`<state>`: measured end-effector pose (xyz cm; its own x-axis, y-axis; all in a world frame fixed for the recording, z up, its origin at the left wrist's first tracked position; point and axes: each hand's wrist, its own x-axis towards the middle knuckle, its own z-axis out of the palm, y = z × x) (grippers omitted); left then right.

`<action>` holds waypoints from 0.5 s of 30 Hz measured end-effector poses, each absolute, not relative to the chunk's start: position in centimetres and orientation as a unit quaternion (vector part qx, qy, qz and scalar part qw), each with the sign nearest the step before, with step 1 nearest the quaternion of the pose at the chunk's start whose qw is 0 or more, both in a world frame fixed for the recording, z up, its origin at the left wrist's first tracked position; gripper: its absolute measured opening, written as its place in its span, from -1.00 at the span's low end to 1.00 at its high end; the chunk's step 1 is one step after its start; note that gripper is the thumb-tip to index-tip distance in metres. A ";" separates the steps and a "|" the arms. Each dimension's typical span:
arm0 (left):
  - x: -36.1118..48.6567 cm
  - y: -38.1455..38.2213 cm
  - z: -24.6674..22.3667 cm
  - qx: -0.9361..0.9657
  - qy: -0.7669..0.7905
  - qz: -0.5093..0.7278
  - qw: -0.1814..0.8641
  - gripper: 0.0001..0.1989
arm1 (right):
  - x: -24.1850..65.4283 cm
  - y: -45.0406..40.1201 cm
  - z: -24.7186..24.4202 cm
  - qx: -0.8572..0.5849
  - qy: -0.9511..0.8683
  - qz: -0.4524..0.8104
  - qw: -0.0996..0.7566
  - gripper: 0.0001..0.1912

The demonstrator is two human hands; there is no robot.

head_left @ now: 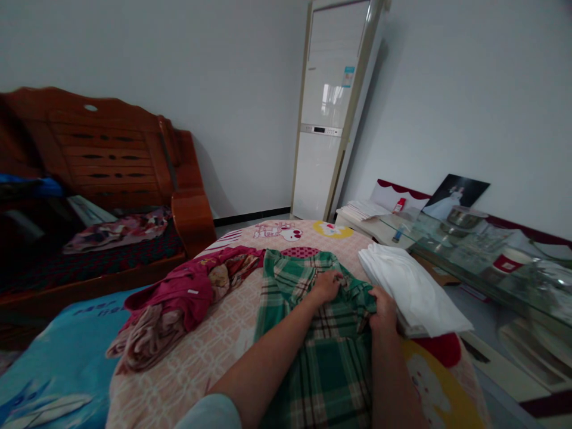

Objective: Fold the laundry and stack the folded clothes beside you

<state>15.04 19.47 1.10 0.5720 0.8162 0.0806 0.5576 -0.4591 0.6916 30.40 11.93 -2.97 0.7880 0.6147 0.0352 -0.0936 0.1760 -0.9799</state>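
Left hand (328,286) is on the green plaid garment (330,363), fingers curled, can't tell if it's actually gripping. Right hand (384,308) has hold of the bunched edge on the right. Garment lies under both, mid-frame down to the bottom edge. White folded cloth (413,286) sits just right of that hand, crumpled pink clothes (194,289) off to the left, wooden bench (107,143) further back, upper left.

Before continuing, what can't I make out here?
Head view, right hand: fingertips hidden by folds of the green plaid cloth.
Head view, green plaid cloth: near end cut off by the bottom edge.
Head view, small white tag on the crumpled magenta cloth: too small to read.
Head view, dark display on the tall white appliance: too small to read.
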 end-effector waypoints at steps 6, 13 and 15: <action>17.8 19.2 0.1 0.798 0.428 0.222 0.362 -0.63 | 30.7 12.0 -3.2 -0.603 -0.247 0.230 0.723 -0.85; 16.5 22.6 0.4 0.720 0.495 0.291 0.389 -0.64 | 30.0 11.8 -2.2 -0.582 -0.220 0.251 0.742 -0.84; 15.7 23.3 0.1 0.691 0.528 0.308 0.387 -0.66 | 29.5 11.8 -1.6 -0.584 -0.239 0.275 0.725 -0.83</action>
